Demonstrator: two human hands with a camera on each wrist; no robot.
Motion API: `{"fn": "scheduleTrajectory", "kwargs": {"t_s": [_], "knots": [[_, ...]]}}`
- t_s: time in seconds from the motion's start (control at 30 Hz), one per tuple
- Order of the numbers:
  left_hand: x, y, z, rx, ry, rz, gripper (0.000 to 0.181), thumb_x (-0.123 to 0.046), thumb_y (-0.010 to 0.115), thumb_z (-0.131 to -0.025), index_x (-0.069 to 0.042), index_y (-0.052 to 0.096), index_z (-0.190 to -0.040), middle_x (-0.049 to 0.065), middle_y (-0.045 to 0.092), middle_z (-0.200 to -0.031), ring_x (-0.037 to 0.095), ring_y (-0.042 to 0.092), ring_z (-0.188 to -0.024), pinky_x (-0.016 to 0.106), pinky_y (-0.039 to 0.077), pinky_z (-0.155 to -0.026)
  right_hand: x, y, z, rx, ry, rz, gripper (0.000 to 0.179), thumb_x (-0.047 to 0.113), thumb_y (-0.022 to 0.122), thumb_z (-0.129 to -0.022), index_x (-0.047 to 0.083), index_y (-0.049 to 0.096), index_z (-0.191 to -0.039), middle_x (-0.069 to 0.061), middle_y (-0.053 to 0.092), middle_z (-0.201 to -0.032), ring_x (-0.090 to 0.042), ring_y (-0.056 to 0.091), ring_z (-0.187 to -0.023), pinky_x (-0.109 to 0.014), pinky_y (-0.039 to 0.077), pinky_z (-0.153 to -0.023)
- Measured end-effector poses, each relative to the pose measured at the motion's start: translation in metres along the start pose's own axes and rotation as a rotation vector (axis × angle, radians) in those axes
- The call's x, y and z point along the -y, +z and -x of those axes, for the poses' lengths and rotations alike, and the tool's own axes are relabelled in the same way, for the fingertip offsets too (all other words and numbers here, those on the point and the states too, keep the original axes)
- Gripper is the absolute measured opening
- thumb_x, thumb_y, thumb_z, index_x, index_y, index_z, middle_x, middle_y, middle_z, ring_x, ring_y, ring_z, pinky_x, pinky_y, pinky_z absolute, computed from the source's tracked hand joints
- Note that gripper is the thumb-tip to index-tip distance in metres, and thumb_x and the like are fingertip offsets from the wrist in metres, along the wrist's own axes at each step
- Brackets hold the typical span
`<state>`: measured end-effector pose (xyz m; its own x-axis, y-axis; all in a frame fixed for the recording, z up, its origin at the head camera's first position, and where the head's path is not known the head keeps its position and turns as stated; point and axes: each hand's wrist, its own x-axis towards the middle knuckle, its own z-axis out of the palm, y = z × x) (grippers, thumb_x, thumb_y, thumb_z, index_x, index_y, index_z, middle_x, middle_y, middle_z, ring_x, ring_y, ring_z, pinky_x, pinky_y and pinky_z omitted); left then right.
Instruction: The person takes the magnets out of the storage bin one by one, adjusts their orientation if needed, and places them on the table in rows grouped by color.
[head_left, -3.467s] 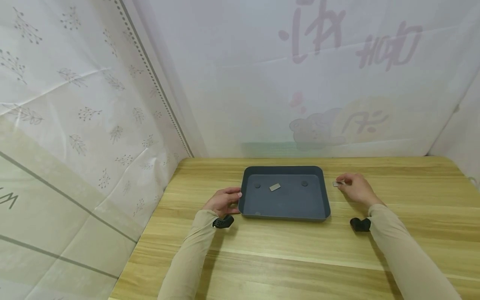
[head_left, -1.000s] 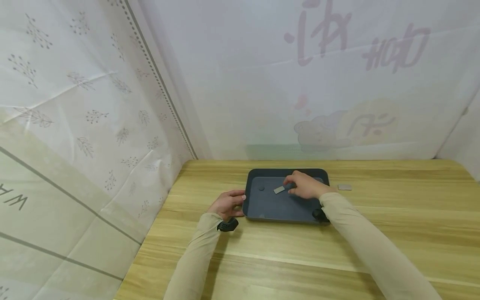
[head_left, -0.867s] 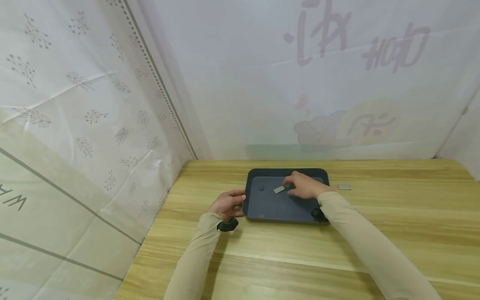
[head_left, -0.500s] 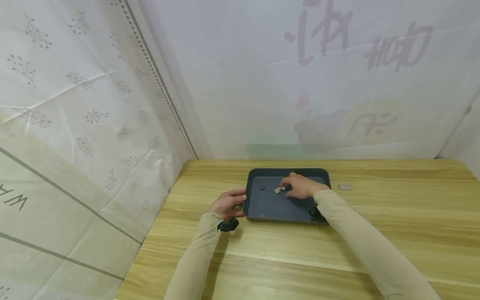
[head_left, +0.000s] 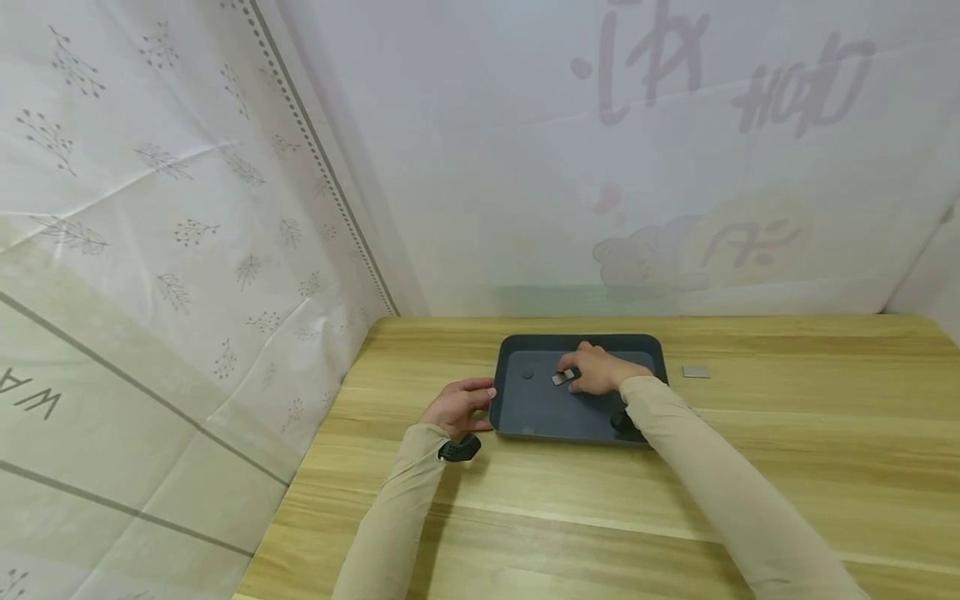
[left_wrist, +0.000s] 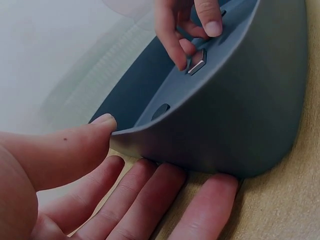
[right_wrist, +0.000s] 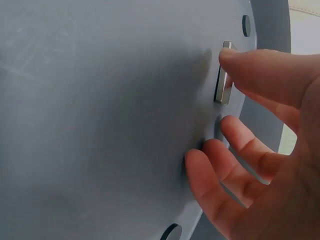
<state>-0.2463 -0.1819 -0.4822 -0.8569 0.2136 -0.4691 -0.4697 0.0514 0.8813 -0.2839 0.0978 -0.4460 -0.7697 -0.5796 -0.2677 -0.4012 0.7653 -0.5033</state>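
A shallow dark grey tray (head_left: 555,421) lies on the wooden table. Inside it is a small flat silver metal block (head_left: 561,378), pinched between the thumb and a finger of my right hand (head_left: 597,370). The right wrist view shows the thumb on the near side of this block, close over the tray floor; the other fingers are loosely bent. At the tray's left side, my left hand (head_left: 455,406) touches the outer wall with relaxed fingers, and its thumb (left_wrist: 95,137) is at the rim. A second silver block (head_left: 695,372) lies on the table, right of the tray.
Small dark discs sit on the tray floor, one disc (head_left: 528,375) near its left end. Each wrist wears a black device, such as the left wrist device (head_left: 460,448). A printed cloth (head_left: 555,167) hangs behind the table (head_left: 570,517).
Earlier, my right hand was at the second block on the table. It has since moved left over the tray and come down onto the block there. The left hand stays at the tray.
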Motion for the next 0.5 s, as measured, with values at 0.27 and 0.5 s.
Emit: {"fn": "scheduleTrajectory", "kwargs": {"t_s": [0.27, 0.5], "knots": [[-0.0004, -0.0001, 0.0002, 0.007, -0.004, 0.015, 0.047, -0.01, 0.059, -0.096, -0.002, 0.048, -0.14, 0.01, 0.061, -0.112, 0.017, 0.062, -0.088, 0.037, 0.055, -0.072, -0.0018, 0.0024, -0.0032, -0.025, 0.004, -0.027, 0.033, 0.011, 0.063, -0.093, 0.01, 0.062, -0.125, -0.02, 0.049, -0.125, -0.039, 0.043, -0.115, -0.052, 0.04, -0.091], [-0.0013, 0.0009, 0.0019, 0.005, -0.006, 0.002, 0.046, -0.01, 0.058, -0.096, -0.002, 0.048, -0.14, 0.009, 0.062, -0.11, 0.016, 0.062, -0.088, 0.037, 0.055, -0.073, -0.003, 0.0042, -0.0068, -0.049, 0.018, -0.067, 0.024, 0.011, 0.063, -0.093, 0.008, 0.064, -0.116, -0.019, 0.052, -0.119, -0.035, 0.045, -0.109, -0.05, 0.041, -0.089]]}}
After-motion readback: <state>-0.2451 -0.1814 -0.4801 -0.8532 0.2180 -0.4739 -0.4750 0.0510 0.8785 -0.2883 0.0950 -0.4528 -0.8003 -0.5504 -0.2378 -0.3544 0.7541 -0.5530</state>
